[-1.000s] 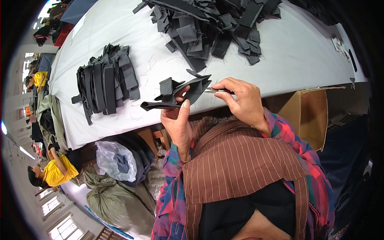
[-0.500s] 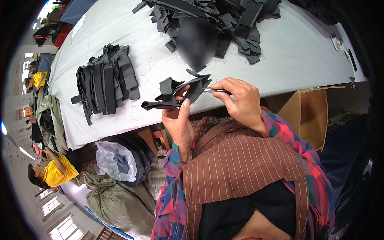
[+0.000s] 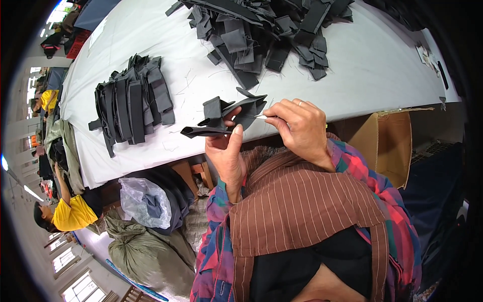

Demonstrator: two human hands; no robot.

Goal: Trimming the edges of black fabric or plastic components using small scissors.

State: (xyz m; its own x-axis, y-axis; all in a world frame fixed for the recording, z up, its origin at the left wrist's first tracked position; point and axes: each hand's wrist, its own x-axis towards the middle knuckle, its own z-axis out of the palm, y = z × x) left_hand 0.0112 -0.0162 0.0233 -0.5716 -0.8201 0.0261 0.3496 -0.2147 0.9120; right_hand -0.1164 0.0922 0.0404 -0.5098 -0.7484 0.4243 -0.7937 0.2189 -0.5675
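My left hand point(image 3: 225, 153) is closed on a folded dark-grey fabric strip point(image 3: 214, 111), thumb in front and fingers behind, just above the table's near edge. Folds of the strip stand up and spread to the right. My right hand point(image 3: 302, 126) pinches a small, thin, shiny metal tool point(image 3: 261, 117) whose tip meets the strip's right end. Fingers cover most of that tool, so its exact kind is hidden. Further off lies a loose heap of dark fabric strips point(image 3: 241, 48). A neater row of similar strips point(image 3: 123, 108) rests to the left.
White cloth covers the table point(image 3: 196, 70), with loose threads scattered on it. Below its edge, an open cardboard box point(image 3: 392, 146) stands at right. A clear plastic bag point(image 3: 146, 201) and an olive sack point(image 3: 146, 246) sit at left. A person in yellow point(image 3: 75, 214) works beyond.
My right fingers have closed further over the small tool, hiding its dark part. Both hands stay nearly in place, the strip shifting slightly right. The person in yellow has stretched an arm out.
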